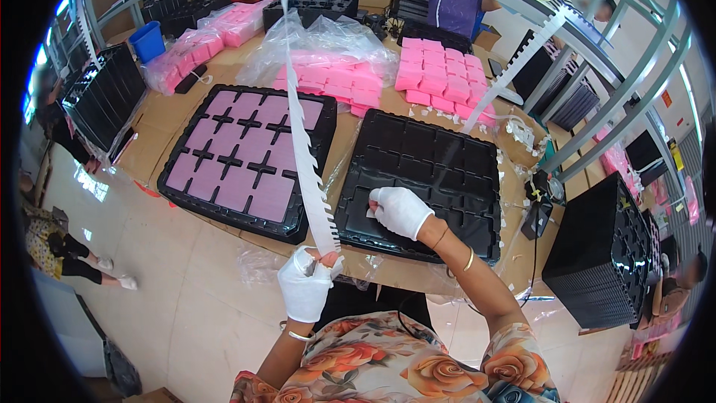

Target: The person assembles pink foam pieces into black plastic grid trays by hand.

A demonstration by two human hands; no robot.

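Running lengthwise upward from left hand (306, 289), 1 white strip (300, 136)

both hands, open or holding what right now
Left hand: closed, holding the white strip.
Right hand: closed, over a black tray; anything held can't be told.

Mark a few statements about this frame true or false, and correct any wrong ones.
1. The left hand holds a white strip. True.
2. The left tray holds purple pads. True.
3. The right hand is over the left tray. False: it is over the right tray.
4. The bin at the upper left is red. False: it is blue.
5. Both hands are in white gloves. True.
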